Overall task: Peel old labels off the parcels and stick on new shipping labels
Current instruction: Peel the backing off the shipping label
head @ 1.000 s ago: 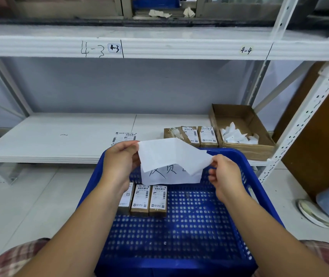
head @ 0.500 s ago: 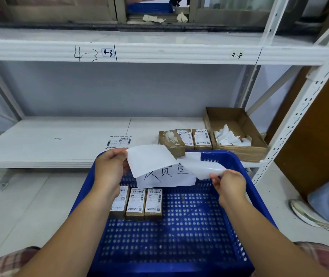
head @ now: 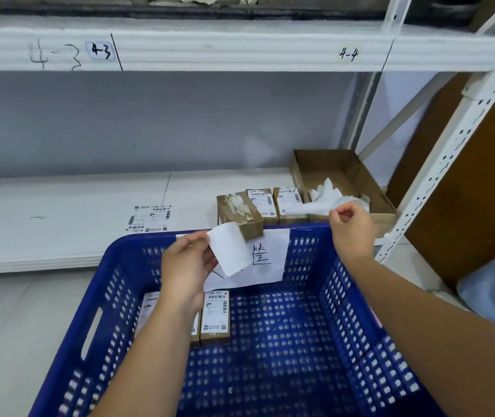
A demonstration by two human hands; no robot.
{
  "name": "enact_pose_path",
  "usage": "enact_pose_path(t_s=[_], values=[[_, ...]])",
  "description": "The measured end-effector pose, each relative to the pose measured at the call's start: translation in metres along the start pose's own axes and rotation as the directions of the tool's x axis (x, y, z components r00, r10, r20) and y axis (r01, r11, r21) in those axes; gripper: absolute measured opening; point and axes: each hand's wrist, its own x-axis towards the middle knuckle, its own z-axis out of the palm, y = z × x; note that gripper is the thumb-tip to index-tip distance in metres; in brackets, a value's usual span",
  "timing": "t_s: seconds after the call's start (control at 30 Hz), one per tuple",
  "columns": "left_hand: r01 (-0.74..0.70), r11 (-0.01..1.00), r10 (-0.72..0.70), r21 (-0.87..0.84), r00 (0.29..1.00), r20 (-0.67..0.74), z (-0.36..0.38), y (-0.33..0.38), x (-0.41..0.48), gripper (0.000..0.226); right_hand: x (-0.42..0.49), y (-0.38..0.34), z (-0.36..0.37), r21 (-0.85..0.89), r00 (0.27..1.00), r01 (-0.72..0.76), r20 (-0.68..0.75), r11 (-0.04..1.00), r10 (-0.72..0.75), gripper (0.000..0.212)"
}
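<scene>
From the head camera I saw the left grip (head: 186, 266) above the far end of a blue basket (head: 339, 296). Thumb and fingers pinched one edge of a white label (head: 229, 251). The label was blank on the side facing me and curled into a soft roll.

The right grip (head: 351, 228) was up beyond the basket's far rim, its fingers curled and nipping the end of a thin, glossy white sheet (head: 306, 208). The sheet was blurred and trailed leftward over the shelf parcels.

The basket was hard plastic, its walls and floor pierced with rows of small holes. A paper sign (head: 267, 257) hung on its far inner wall with a handwritten character in black that I could not read whole. Small brown card parcels (head: 214, 319) lay side by side in the basket, with printed barcode labels on top.

On the white shelf (head: 59, 224) stood a bare parcel (head: 238, 210) streaked with torn white label scraps. Just beside it were two labelled parcels (head: 262, 201). A loose printed label (head: 149, 218) lay flat to their left. To their right an open cardboard tray (head: 360, 176) held crumpled white paper (head: 328, 191).

The upper shelf edge was marked "4-3" (head: 101, 50) and "4-4" (head: 349, 54).
</scene>
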Motion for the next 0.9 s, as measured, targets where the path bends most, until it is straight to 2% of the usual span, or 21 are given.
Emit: enact_pose_path(t_s=[0.1, 0.23, 0.37, 0.43, 0.5, 0.57, 0.63, 0.73, 0.83, 0.9], values=[[0.019, 1.000, -0.020, 0.017, 1.000, 0.014, 0.008, -0.010, 0.017, 0.016, 0.038, 0.015, 0.012, -0.156, 0.997, 0.069, -0.010, 0.985, -0.072, 0.005], [0.074, 0.997, -0.074, 0.003, 0.997, 0.023, 0.013, -0.025, 0.036, 0.014, 0.077, 0.038, 0.032, -0.228, 1.000, 0.016, 0.001, 0.973, -0.016, 0.020], [0.138, 0.990, -0.137, -0.024, 0.990, 0.026, 0.019, -0.041, 0.050, 0.012, 0.091, 0.053, 0.051, -0.300, 0.967, -0.022, 0.237, 0.954, 0.097, 0.058], [0.161, 0.987, -0.161, -0.019, 0.986, 0.034, 0.022, -0.048, 0.054, 0.012, 0.096, 0.060, 0.057, -0.406, 0.932, 0.030, 0.342, 0.913, 0.122, 0.063], [0.180, 0.984, -0.179, -0.016, 0.983, 0.043, 0.023, -0.056, 0.058, 0.011, 0.100, 0.069, 0.062, -0.575, 0.908, 0.127, 0.395, 0.808, 0.139, 0.057], [0.197, 0.980, -0.196, -0.011, 0.980, 0.036, 0.022, -0.062, 0.060, 0.012, 0.101, 0.074, 0.065, -0.741, 0.912, 0.217, 0.386, 0.636, 0.137, 0.050], [0.210, 0.978, -0.209, -0.013, 0.977, 0.032, 0.022, -0.067, 0.062, 0.012, 0.102, 0.077, 0.067, -0.814, 0.929, 0.228, 0.346, 0.535, 0.131, 0.047], [0.229, 0.973, -0.227, -0.027, 0.973, 0.049, 0.023, -0.071, 0.061, 0.013, 0.102, 0.080, 0.070, -0.806, 0.945, 0.202, 0.309, 0.556, 0.106, 0.049], [0.234, 0.972, -0.232, -0.035, 0.972, 0.046, 0.024, -0.072, 0.059, 0.013, 0.094, 0.077, 0.074, -0.726, 0.955, 0.226, 0.297, 0.649, -0.001, 0.061], [0.228, 0.973, -0.225, -0.045, 0.973, 0.047, 0.024, -0.071, 0.058, 0.014, 0.083, 0.071, 0.077, -0.642, 0.955, 0.263, 0.277, 0.720, -0.102, 0.060]])
